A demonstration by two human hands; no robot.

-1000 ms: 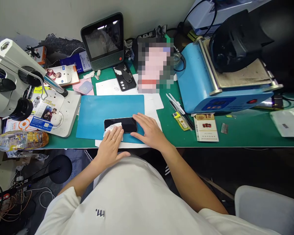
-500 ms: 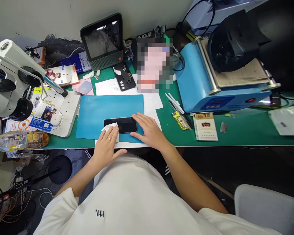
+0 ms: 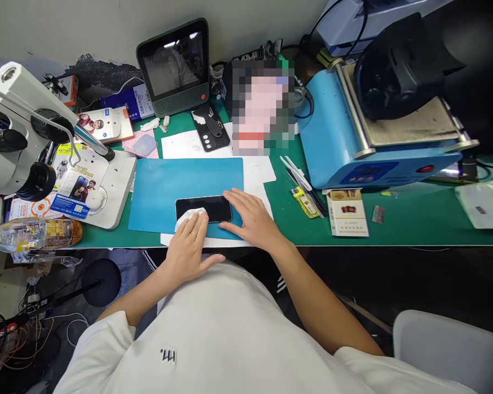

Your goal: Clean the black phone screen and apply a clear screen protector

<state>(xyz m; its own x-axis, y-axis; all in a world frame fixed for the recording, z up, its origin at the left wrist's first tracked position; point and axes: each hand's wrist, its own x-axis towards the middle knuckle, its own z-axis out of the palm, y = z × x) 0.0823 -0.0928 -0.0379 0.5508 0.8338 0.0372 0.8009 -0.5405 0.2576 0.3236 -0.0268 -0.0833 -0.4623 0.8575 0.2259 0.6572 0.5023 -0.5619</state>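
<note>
Near the front edge of the worktop (image 3: 413,230), the phone (image 3: 217,208), braced by the spread right hand (image 3: 257,221) (unclosed), could be skidded if the wipe (image 3: 184,218) is overpressed by the flat left hand (image 3: 186,253).

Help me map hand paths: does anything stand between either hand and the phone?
Yes, a white wipe lies under the fingers of the left hand, over part of the phone. Nothing visible stands between the right hand and the phone.
</note>
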